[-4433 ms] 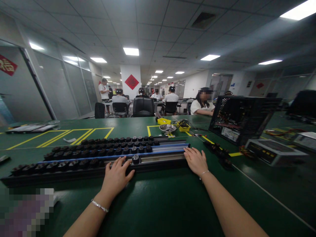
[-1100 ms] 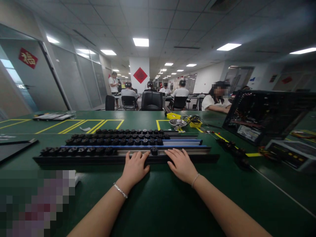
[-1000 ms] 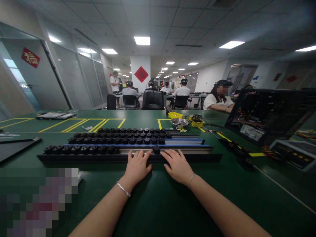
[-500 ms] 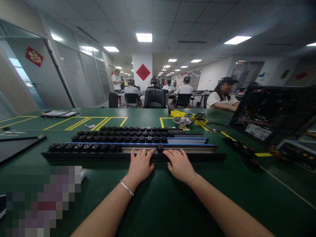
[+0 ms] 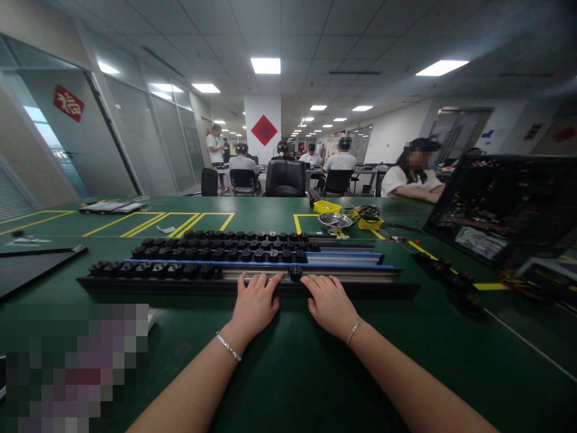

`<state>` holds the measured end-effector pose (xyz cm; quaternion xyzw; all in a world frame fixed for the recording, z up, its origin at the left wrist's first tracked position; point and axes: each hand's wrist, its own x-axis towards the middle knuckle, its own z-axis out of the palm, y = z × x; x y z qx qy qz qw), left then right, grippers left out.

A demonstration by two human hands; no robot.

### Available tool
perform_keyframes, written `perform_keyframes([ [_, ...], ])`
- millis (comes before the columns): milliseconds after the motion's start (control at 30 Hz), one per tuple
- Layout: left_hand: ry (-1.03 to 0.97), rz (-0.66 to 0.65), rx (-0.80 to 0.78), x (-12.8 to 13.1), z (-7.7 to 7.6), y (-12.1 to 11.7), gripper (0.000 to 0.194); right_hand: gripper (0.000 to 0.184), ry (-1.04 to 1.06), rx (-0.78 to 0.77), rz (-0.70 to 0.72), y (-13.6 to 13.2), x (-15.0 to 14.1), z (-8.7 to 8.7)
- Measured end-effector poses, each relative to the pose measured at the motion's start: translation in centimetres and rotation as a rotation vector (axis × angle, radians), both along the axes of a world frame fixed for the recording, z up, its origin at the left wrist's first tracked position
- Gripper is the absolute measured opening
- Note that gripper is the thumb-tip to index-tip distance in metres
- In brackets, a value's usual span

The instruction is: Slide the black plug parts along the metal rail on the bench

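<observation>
A long black rail (image 5: 252, 290) with a silvery channel lies across the green table in front of me. My left hand (image 5: 256, 302) rests on its near edge, fingers stretched over the channel and thumb apart. On the same edge lies my right hand (image 5: 331, 302), fingers extended, just right of a single black socket-like module (image 5: 296, 273) seated in the channel. The right index fingertip is at or very near that module; contact is unclear. Several similar black modules (image 5: 175, 271) fill the rail's left part. Neither hand grips anything visible.
Behind are more module-lined rails, one with a blue edge (image 5: 347, 263). Farther back stand a metal bowl (image 5: 335, 221) and yellow bins (image 5: 327, 207). An open computer case (image 5: 487, 204) is at right, near loose black modules (image 5: 444, 270). A person (image 5: 412, 174) sits beyond.
The view has shifted slightly, moving the scene a little to the right. Both hands keep nearly the same pose on the rail, and the single module shows no clear movement along it.
</observation>
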<state>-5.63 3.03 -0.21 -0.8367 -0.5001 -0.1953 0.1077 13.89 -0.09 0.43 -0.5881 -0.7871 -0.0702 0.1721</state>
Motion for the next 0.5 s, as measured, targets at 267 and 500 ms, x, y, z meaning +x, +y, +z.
perform_keyframes([
  [267,-0.023,0.01,0.033,-0.15,-0.3,0.28,0.055,0.045,-0.006,-0.016,0.014,0.17,0.31,0.37],
  [500,0.001,0.029,0.036,-0.24,-0.7,0.68,0.056,0.045,-0.023,-0.022,0.02,0.33,0.59,0.33],
])
